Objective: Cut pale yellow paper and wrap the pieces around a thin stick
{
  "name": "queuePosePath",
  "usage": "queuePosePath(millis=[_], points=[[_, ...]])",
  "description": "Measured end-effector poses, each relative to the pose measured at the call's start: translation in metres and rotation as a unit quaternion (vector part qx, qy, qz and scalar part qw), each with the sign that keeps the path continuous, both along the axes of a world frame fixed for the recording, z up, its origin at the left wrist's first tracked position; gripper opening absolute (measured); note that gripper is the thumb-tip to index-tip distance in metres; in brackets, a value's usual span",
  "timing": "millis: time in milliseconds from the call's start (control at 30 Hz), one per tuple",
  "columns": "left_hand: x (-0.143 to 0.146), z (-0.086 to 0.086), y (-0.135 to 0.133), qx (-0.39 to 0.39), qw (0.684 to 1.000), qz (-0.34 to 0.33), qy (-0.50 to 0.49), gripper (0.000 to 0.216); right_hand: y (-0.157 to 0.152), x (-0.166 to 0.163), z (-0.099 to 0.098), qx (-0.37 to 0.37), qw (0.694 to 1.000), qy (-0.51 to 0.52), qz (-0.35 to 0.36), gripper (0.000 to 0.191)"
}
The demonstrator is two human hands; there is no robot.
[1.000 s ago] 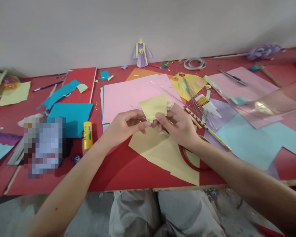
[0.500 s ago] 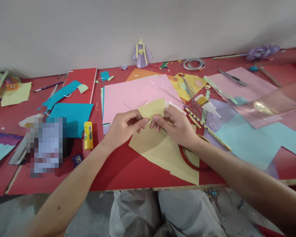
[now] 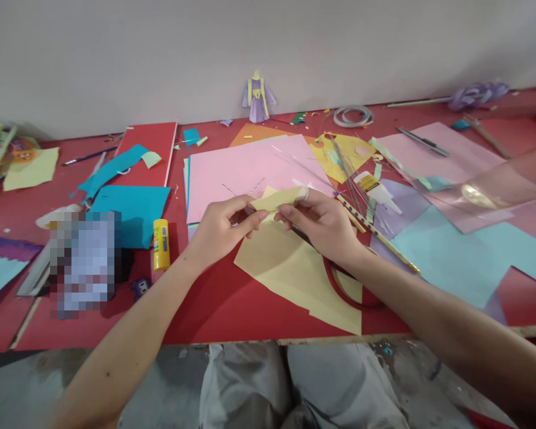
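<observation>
Pinching a small yellow paper (image 3: 282,198) in the head view, the left hand (image 3: 226,229) and right hand (image 3: 325,223) each have thumb and fingers clamped on its near edge, above a larger yellow sheet (image 3: 290,271) on the red table (image 3: 205,319). The step in hand looks like folding or rolling that edge; the next move would call for even thumb pressure along it. Any crease is too small to tell.
</observation>
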State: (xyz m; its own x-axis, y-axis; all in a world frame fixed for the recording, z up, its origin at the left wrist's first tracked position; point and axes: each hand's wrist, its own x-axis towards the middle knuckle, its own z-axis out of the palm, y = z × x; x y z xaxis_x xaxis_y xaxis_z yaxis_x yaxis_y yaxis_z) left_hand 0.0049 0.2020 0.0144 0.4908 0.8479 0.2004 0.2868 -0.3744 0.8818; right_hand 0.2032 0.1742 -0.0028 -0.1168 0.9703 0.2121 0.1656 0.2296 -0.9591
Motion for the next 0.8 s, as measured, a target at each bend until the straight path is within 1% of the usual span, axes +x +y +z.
queuePosePath(millis=[167,333,500,567,667,800], points=[[-0.001,-0.002,0.0009,0.023,0.999,0.003,0.03,0.022,0.0007,0.0003,-0.0031,-0.005,1.0,0.022,0.011,0.028],[0.0012,-0.0029,-0.0004,0.048,0.998,0.002,0.037,0.019,0.0016,0.0011,-0.0065,-0.011,0.997,0.06,0.04,0.028],[0.0026,-0.0034,-0.0019,0.07,0.996,0.029,0.038,0.023,0.0013,0.0012,-0.0053,-0.012,0.997,0.052,0.059,0.028],[0.002,-0.0027,-0.0017,0.055,0.998,0.03,0.029,0.023,0.0012,0.0008,-0.0054,-0.017,0.997,0.05,0.062,0.027],[0.0001,-0.0015,-0.0007,0.006,1.0,0.027,0.006,0.023,0.0012,0.0005,-0.0061,-0.008,0.997,0.041,0.068,0.026],[-0.0033,0.0001,0.0021,-0.07,0.997,0.005,-0.039,0.024,0.0015,0.0032,-0.0064,0.036,0.996,0.003,0.085,0.023]])
